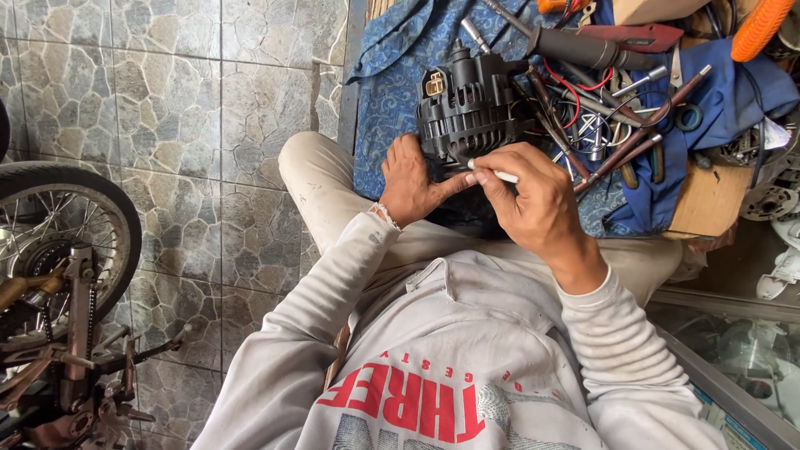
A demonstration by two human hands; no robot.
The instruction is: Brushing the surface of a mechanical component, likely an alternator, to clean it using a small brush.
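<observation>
A black finned alternator (468, 104) rests on a blue patterned cloth (392, 100) at the edge of a low bench, above my knees. My left hand (410, 179) lies against its lower left side, thumb stretched toward the right. My right hand (533, 196) pinches a thin white stick-like tool (498, 174) whose tip touches the alternator's lower edge. Both arms wear grey long sleeves.
A heap of pliers, wrenches and red wires (612, 112) lies right of the alternator, with a black-handled tool (583, 50) behind. A wooden block (712, 200) sits at the right. A motorcycle wheel (62, 242) and chain stand on the stone-tile floor at left.
</observation>
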